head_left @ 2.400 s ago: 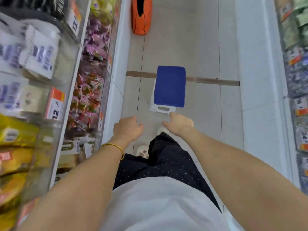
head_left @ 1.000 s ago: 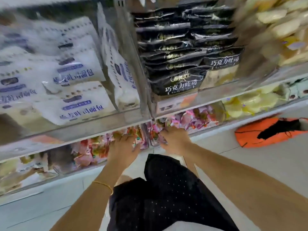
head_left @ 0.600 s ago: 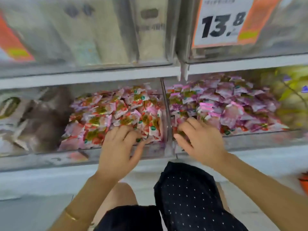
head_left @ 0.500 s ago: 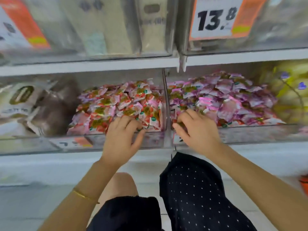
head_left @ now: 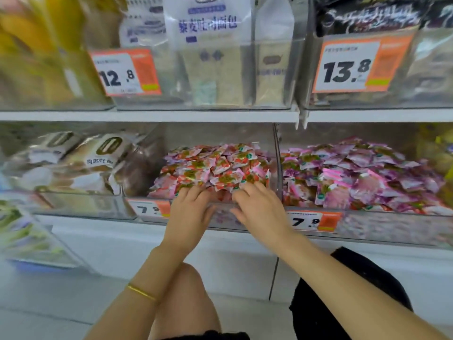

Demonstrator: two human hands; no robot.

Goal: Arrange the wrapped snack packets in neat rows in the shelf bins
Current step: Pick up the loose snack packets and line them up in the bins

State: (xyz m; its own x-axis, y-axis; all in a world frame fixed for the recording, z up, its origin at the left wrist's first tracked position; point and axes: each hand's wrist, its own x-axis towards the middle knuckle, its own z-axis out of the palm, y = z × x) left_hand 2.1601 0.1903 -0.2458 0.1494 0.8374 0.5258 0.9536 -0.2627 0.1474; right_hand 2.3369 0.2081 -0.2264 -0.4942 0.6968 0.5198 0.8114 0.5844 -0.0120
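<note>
person's got left hand [head_left: 190,213] and right hand [head_left: 261,211] side by side, fingers pretty much straight, resting on the front of the red-pink snack packets [head_left: 215,165] heaped in the middle clear bin [head_left: 275,155], purple packets [head_left: 362,173] piled just to its right

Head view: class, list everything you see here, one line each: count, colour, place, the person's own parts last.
red-and-pink snack packets: many, heaped, lower middle bin
purple-pink snack packets: many, heaped, lower right bin
divider: one, clear, between those bins
bread packs: several, brown and white, lower left bin
bread bags: several, white, upper middle bin
black packets: several, upper right bin
yellow packs: blurred, count unclear, upper left
price tags: four, white and orange, bin fronts
bracelet: one, gold, left wrist
left hand: one, fingers on the red-and-pink packets
right hand: one, same bin, beside the divider
</note>
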